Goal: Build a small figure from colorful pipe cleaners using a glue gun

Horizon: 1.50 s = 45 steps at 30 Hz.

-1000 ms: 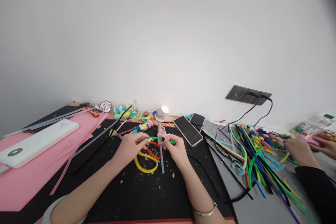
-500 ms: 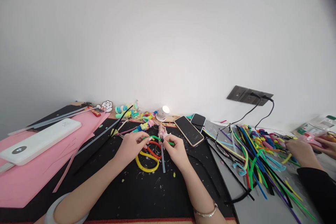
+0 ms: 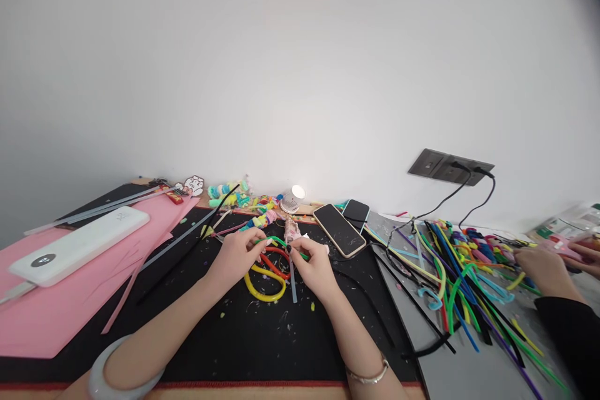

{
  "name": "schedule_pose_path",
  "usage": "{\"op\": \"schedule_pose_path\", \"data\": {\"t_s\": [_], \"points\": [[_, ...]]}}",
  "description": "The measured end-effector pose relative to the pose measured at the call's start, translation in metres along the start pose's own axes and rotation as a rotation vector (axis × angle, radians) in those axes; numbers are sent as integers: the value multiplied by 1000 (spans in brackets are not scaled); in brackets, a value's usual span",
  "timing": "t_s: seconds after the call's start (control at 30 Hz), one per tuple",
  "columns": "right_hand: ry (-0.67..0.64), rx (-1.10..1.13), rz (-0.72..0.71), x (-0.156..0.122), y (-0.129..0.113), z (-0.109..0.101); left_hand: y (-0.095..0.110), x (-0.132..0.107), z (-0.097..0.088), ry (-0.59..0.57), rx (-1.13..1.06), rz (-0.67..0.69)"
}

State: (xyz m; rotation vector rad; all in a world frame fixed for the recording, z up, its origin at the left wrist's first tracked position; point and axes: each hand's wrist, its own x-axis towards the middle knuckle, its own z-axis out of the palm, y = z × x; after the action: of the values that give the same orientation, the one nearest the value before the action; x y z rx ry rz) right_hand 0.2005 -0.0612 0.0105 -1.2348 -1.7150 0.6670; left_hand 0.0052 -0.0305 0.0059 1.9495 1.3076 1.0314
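While hands (image 3: pixel 237 255) (image 3: pixel 313 264) pinch, a green strip (image 3: pixel 277 239) arches between.

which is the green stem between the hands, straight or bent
Bent: the green stem arches between the left hand and the right hand.

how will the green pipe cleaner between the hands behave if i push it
The green pipe cleaner probably bends yet isn't limp: it arches between left hand and right hand without sagging. Being so thin, it's likely light.
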Motion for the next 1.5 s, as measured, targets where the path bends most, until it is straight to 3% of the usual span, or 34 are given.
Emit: {"op": "schedule_pose_path", "data": {"t_s": [1.5], "points": [[15,-70,-51,-1,-6,-1,-4,0,3,8,218,20]]}}
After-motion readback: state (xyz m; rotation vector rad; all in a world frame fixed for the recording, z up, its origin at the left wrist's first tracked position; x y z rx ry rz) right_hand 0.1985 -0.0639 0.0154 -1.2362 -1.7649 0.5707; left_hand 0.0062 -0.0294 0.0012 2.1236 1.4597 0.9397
